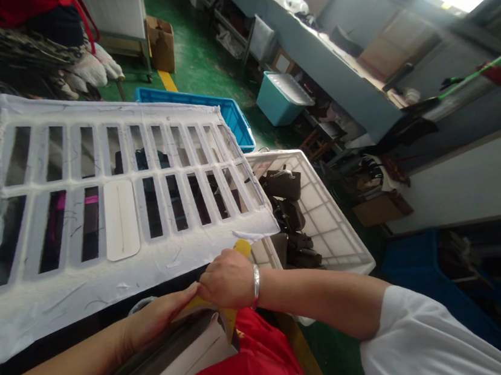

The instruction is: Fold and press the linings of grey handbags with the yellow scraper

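My right hand (227, 278), with a silver bracelet at the wrist, is closed around a yellow handle-like piece (242, 247). One end of it sticks out above the fist; its kind is hidden. My left hand (174, 306) lies stretched out flat, its fingertips touching the right hand. Below both hands, against my red apron (253, 357), is a dark, long-sided object (162, 359) with a pale side and yellow along its upper edge. Beyond them lies a white-covered slotted frame (211, 235), with a pale rounded-corner strip (120, 219) over one slot.
A white crate (325, 202) with several dark items stands right of the frame, a blue tray (237, 122) behind it. Farther off are a turquoise bin (283, 98), a cardboard box (161, 43) and a long bench (338, 85). Another person's gloved hand (92, 67) shows upper left.
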Demonstrator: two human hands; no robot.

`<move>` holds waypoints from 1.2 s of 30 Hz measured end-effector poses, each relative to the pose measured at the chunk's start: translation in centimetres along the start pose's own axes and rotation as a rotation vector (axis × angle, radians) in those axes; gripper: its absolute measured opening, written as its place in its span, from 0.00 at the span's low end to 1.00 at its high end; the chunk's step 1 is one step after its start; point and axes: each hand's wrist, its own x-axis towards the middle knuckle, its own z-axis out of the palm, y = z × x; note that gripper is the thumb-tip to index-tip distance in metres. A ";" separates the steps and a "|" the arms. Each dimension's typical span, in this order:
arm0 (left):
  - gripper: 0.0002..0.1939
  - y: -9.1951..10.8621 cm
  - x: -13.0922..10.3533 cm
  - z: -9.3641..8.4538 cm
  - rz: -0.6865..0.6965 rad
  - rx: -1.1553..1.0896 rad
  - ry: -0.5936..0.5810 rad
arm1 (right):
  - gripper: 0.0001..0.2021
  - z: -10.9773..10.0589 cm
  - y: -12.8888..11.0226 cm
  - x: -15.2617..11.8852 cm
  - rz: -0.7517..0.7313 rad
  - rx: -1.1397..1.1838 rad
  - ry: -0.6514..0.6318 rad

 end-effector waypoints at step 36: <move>0.32 -1.4 -0.9 -0.3 -0.107 0.393 -0.148 | 0.22 0.6 -1.1 0.1 -0.197 0.024 0.049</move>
